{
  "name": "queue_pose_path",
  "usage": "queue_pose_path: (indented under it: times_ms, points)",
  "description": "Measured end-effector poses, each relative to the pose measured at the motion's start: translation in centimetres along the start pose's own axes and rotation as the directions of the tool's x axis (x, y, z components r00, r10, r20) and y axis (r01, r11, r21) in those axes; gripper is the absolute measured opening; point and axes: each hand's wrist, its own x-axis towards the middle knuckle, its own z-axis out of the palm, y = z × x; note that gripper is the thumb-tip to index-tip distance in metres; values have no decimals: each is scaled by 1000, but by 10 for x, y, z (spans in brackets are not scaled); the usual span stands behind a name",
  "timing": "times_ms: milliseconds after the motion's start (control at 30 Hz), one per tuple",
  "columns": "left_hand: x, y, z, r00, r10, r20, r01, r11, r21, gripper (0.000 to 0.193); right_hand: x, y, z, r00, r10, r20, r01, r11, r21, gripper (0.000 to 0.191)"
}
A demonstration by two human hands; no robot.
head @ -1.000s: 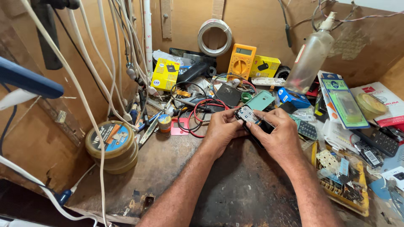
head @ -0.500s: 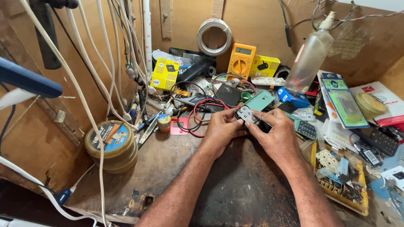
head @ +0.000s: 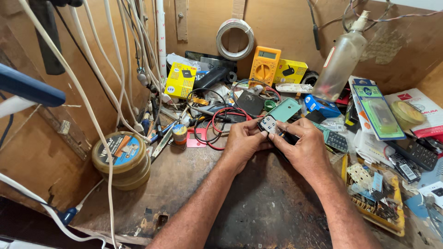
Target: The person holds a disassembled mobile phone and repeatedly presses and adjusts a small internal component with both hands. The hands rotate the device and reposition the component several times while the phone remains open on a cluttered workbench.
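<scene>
Both hands meet over the middle of the dark, scorched table (head: 258,216), sharing one small thing: a little keypad phone (head: 269,124), its face of pale keys turned up toward the person. The left hand (head: 243,140) is curled closed around its near end, thumb pressed to the edge; the right hand (head: 307,147) pinches the far end, fingers bent over the dark body. Held that way, clear of the clutter, it seems steadied from two sides so the front can be worked on.

Behind them, an orange multimeter (head: 264,66) leans upright against the wooden back wall, its dial facing out, and red and black leads (head: 217,127) loop down near the left hand. A yellow box (head: 181,79) stands to its left, another yellow box (head: 290,71) to its right. A teal phone cover (head: 284,109) lies just beyond the phone. A clear plastic bottle (head: 340,60) tilts against the wall. At the left edge sits a stack of round tins (head: 121,157) with a blue and orange label.
</scene>
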Motion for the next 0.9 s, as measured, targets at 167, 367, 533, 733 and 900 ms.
queue_pose_path:
  times_ms: [167, 367, 533, 733, 900]
  points:
    - [1, 0, 1, 1000, -26, -6, 26, 1000, -13, 41, 1, 5, 0, 1000, 20, 13, -21, 1000, 15, 37]
    - [1, 0, 0, 1000, -29, 7, 29, 1000, 3, 41, 3, 10, -1, 1000, 6, 16, -6, 1000, 29, 37]
    - [-1, 1, 0, 1000, -28, 0, 28, 1000, -3, 42, 3, 9, -2, 999, 28, 18, -29, 998, 53, 36]
    - [-4, 0, -2, 1000, -9, -16, 8, 1000, -26, 39, 2, 8, -4, 1000, 17, 13, -17, 998, 58, 35]
    - [-1, 0, -3, 1000, -3, 14, 4, 996, -90, 40, 2, 8, -5, 1000, 0, 11, -1, 997, 72, 34]
